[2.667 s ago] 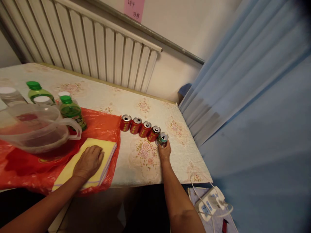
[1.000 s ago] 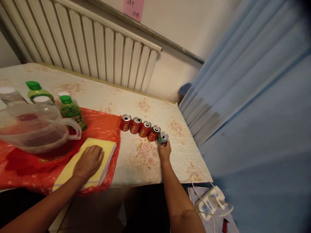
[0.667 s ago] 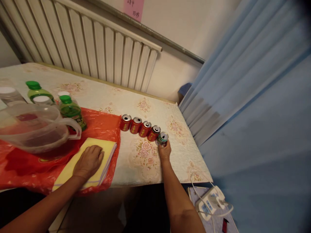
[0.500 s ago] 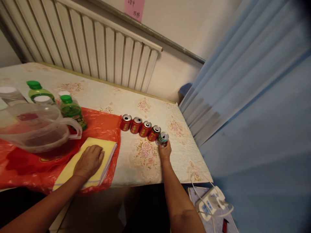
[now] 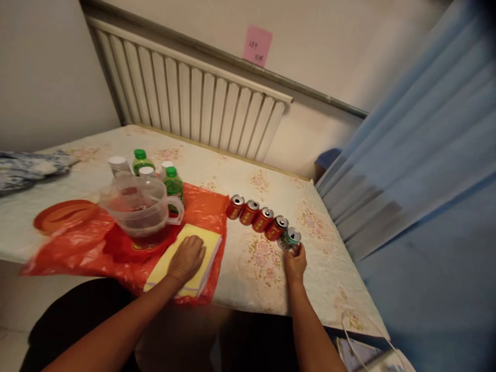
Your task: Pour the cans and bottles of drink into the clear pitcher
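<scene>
A row of opened drink cans stands on the floral tablecloth: several red cans and, at the right end, a green can. My right hand is closed around the lower near side of the green can, which touches or nearly touches its neighbour. Palm down, my left hand rests on a folded yellow cloth, its fingers laid over the top without gripping it. Beneath that cloth is a red plastic bag. A clear plastic jug with a handle stands left of my left hand.
Green-capped bottles and white-capped jars stand behind the jug. An orange lid lies to the left, near a patterned cloth. A radiator lines the wall; a blue curtain hangs at the right.
My view has swung left, bringing the orange lid and patterned cloth into sight. Both hands keep their places, the right on the green can and the left on the yellow cloth.
</scene>
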`<state>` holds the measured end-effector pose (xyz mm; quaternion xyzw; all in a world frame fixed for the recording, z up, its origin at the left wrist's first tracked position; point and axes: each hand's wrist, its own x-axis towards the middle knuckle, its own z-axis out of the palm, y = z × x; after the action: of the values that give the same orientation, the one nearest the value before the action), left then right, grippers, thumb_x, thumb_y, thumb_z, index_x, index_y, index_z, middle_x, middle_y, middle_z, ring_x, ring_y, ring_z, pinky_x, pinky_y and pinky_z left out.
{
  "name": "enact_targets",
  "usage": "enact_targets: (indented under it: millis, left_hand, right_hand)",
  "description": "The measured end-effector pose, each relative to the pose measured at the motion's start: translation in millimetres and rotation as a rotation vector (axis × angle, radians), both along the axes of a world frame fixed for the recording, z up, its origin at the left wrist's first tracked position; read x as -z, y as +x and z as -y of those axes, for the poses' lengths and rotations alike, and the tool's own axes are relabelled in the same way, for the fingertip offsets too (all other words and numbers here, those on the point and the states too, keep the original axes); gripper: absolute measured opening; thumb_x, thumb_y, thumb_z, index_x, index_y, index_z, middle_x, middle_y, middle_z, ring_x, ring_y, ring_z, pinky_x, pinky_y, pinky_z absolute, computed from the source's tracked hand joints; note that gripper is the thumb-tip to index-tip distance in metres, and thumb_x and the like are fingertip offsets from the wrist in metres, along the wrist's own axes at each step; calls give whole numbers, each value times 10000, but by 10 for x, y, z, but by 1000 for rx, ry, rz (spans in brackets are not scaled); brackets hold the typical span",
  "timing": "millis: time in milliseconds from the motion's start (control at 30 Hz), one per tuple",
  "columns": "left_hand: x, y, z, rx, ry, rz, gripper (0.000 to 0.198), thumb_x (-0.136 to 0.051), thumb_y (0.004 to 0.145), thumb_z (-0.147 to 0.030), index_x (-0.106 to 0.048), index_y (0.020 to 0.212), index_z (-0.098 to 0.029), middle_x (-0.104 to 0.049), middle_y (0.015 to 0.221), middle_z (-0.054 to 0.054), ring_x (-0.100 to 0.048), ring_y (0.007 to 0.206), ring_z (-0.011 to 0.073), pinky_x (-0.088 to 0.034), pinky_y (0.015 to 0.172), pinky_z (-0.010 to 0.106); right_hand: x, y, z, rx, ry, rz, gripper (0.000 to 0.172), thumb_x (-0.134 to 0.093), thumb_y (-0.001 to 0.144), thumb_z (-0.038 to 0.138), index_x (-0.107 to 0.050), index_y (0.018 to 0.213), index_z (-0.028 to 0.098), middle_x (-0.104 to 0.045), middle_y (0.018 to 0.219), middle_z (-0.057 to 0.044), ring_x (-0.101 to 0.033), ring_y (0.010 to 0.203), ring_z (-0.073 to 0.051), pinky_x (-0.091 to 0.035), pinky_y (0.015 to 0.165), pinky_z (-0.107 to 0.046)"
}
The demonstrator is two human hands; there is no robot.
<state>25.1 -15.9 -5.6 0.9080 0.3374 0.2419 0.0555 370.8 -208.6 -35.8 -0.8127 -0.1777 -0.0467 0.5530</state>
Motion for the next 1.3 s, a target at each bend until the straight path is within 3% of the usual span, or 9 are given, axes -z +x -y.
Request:
enact_targets:
  millis: [167,300,433,667,800,867,967,1133,1300]
  left_hand:
    - [-26,-19,55,-6,-74,52,130,-433,928,-219,-558,903,-196,-590,958,103,-518,930,264,-436,882,421]
    - [-18,-50,69,0,-105,43,134,-427,933,-221,-559,916,-204,-583,988,100,-517,956,263,-428,899,418]
    - [-38,-37,67,-13,-149,-33,140,-445,918,-224,-580,908,-189,-600,1002,122,-522,970,281,-427,886,439]
    - [-204,110,-32,12,-219,-132,146,-487,873,-231,-617,909,-175,-648,970,166,-601,926,290,-458,792,437]
    - [-168,100,-104,42,-243,-82,140,-471,890,-224,-605,915,-192,-663,947,146,-623,872,258,-468,767,408]
    - [-109,57,-137,84,-275,-45,133,-462,893,-205,-594,910,-203,-667,972,137,-622,897,256,-473,793,408]
    - [-43,-28,-186,167,-350,28,146,-435,901,-183,-578,903,-210,-660,1005,126,-610,947,263,-475,834,413]
    - [-74,-138,-249,230,-504,229,129,-429,927,-223,-556,941,-232,-645,992,84,-603,919,226,-466,813,367]
    - [-107,-182,-249,233,-596,250,79,-468,900,-218,-544,896,-240,-639,956,65,-595,873,214,-456,781,359]
  right_hand:
    - [41,-303,194,116,-41,-47,709,-518,696,441,-557,1284,48,-709,1027,-178,-673,923,-294,-503,884,-413]
    - [39,-703,301,47,-85,-59,540,-557,709,504,-688,1074,129,-740,905,-123,-688,835,-288,-532,797,-385]
    - [14,-991,280,-41,-185,10,438,-547,736,518,-712,967,185,-752,926,-105,-696,862,-289,-533,809,-381]
    - [-12,-1064,218,-60,-231,62,386,-550,699,516,-717,885,222,-763,928,-109,-705,883,-325,-539,843,-428]
    - [-85,-1199,80,-61,-141,61,380,-577,691,559,-714,832,234,-760,870,-94,-708,844,-310,-563,768,-397]
    - [-194,-1322,-132,-151,-105,39,369,-604,701,551,-720,834,227,-748,820,-71,-698,764,-278,-564,712,-369]
    - [-456,-1536,-642,-424,-89,2,323,-654,721,492,-727,865,212,-715,742,-37,-659,638,-220,-548,633,-329]
    - [-938,-1882,-1746,-724,31,14,279,-699,752,352,-709,983,196,-728,851,-41,-691,804,-206,-559,770,-326]
    - [-1176,-2158,-2669,-915,99,52,611,-751,674,242,-603,1266,207,-713,1140,-81,-680,1026,-240,-571,865,-381]
